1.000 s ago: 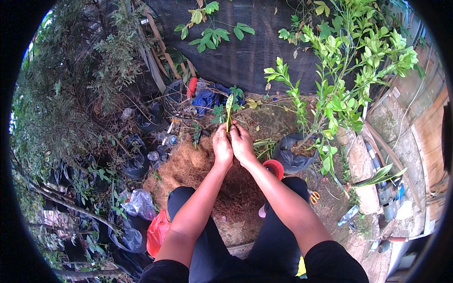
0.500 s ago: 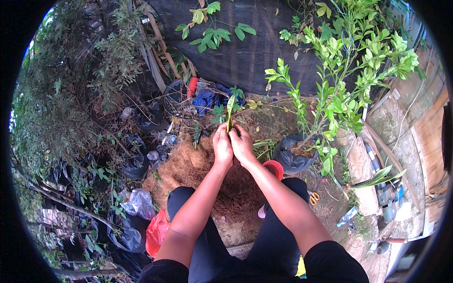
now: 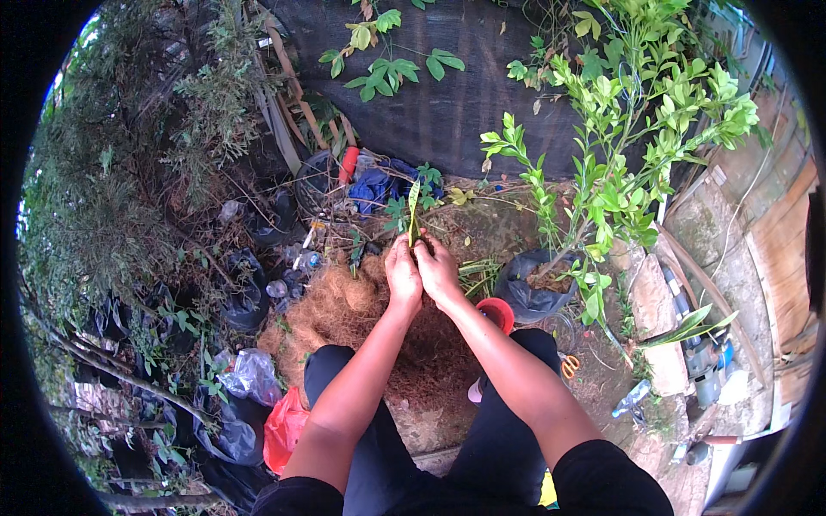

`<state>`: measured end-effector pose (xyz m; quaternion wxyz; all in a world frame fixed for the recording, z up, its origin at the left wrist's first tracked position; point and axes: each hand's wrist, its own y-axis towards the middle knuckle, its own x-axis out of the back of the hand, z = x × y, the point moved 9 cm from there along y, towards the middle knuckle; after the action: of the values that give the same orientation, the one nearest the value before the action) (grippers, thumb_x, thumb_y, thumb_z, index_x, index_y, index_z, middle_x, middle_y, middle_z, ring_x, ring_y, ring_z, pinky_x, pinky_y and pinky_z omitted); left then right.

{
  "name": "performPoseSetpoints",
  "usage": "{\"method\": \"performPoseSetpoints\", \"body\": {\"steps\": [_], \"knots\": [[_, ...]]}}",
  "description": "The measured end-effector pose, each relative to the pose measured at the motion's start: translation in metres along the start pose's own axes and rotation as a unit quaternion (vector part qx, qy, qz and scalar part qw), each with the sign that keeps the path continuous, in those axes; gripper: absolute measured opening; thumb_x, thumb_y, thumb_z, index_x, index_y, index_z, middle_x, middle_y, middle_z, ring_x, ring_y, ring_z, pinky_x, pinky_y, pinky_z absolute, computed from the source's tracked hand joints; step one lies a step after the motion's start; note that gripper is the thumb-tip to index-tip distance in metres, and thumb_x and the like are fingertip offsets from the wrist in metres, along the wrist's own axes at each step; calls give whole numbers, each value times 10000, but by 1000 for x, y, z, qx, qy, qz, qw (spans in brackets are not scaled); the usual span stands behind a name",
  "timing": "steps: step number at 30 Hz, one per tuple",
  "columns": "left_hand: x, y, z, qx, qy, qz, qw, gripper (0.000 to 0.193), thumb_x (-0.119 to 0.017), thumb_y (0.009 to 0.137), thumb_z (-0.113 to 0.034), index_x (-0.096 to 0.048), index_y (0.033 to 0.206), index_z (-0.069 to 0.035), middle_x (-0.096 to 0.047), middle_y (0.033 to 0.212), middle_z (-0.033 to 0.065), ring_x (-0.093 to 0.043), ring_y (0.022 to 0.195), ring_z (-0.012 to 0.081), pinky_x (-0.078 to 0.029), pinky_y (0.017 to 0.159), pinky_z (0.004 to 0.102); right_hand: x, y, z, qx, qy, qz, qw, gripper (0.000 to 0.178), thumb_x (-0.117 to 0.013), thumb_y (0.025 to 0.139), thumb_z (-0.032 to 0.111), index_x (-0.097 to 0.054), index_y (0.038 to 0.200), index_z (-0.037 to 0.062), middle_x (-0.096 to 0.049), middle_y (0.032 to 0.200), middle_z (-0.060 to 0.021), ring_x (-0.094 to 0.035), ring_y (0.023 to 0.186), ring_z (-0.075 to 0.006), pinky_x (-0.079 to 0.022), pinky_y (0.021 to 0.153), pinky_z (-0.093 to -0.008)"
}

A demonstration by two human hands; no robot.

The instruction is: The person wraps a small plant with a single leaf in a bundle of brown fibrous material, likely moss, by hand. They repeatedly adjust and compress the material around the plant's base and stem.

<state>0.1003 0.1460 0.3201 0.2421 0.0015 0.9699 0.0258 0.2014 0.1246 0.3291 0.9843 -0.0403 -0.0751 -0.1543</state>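
- Head view: since the earlier frame the whole scene slides slightly down and to the left, probably a small tilt of the head; the leaf [image 3: 414, 211] and both hands shift with it and keep much the same pose.
- The leaf stands nearly upright, tip away from the person, its base down between the hands, in front of the brown fibre [image 3: 314, 305] and the dark loose soil [image 3: 430, 357].
- To do this step well, I would support the base from both sides, press gently and evenly with the fingertips, and keep the leaf straight; a hard squeeze or twist could bruise or bend it.
- It also seems wise to work low above the soil, so that crumbs drop back there and not into the red pot [image 3: 496, 314] near the right forearm.
- The left hand [image 3: 403, 273] is cupped, its fingers curled in around one side of the leaf's base.
- The right hand [image 3: 437, 273] closes from the other side, fingers bent and thumb inward; the two hands seem to touch.
- Neither is spread open; whether the palms hide a clump of soil or roots, I cannot tell.
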Motion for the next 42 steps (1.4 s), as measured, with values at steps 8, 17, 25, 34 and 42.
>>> {"method": "performPoseSetpoints", "body": {"steps": [8, 17, 25, 34, 42], "knots": [[3, 4, 12, -15, -28, 24, 999, 493, -319, 1064, -398, -614, 1234, -42, -626, 1206, 65, -555, 1128, 191, -401, 1042, 346, -4, 14, -31, -50, 155, -13, 987, 475, -526, 1035, 368, -597, 1373, 42, -621, 1343, -90, -567, 1212, -175, -399, 1061, -326], [-7, -8, -18, -54, 96, 15, 994, 286, -501, 970, -85, -621, 1213, 7, -644, 1147, 70, -577, 1096, 158, -432, 995, 288, -5, 17, -33, -62, 189, 5, 980, 553, -501, 1032, 503, -621, 1323, 48, -619, 1321, -109, -537, 1225, -203, -361, 1080, -359], [-7, -6, -17, -63, 74, 27, 995, 307, -482, 984, -99, -630, 1235, 0, -644, 1167, 64, -573, 1102, 153, -426, 998, 287, 1, 6, -16, -72, 124, 2, 990, 638, -484, 1015, 552, -617, 1315, 4, -631, 1292, -194, -575, 1194, -270, -417, 1016, -387], [-3, -4, -12, -24, 30, 4, 999, 371, -418, 1081, -209, -622, 1296, 14, -663, 1222, 80, -586, 1118, 147, -439, 1000, 287, -1, 12, -11, -1, 74, -4, 997, 432, -509, 1028, 363, -653, 1250, 22, -712, 1101, -186, -665, 1023, -274, -478, 891, -391], [-1, -2, 1, 45, -121, 0, 992, 342, -410, 1099, -197, -629, 1285, -12, -668, 1227, 74, -601, 1102, 143, -459, 981, 281, -6, 9, 1, 88, 5, 12, 996, 455, -569, 980, 338, -616, 1298, 17, -703, 1126, -253, -692, 1077, -364, -521, 896, -423]]}}
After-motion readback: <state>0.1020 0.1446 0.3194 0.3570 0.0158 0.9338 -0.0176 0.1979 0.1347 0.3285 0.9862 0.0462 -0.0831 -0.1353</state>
